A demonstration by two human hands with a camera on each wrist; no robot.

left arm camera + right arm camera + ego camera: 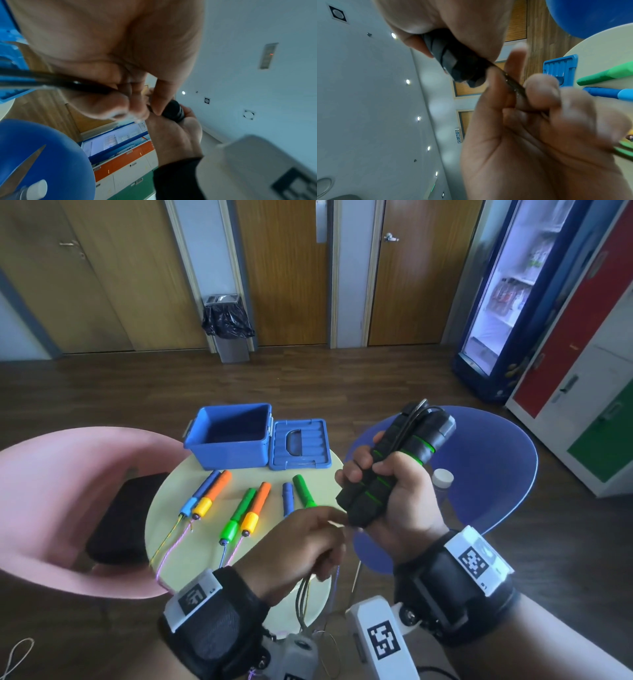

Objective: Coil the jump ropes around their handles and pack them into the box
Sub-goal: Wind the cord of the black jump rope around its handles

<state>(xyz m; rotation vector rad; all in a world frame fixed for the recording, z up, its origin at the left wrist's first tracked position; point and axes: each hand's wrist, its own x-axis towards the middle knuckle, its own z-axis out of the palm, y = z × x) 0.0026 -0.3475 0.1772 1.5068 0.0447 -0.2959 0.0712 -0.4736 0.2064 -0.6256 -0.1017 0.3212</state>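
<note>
Eight rope handles: six coloured, two black; one box; one lid.

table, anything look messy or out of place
Mostly tidy: the box sits open and empty, its lid beside it. The one loose end is the cords of the coloured ropes, which trail uncoiled off the near edge of the table.

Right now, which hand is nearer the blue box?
Left. The left hand sits over the table's near edge, holding the black cord, in front of the box. The right hand holds the black handles off to the box's right.
</note>
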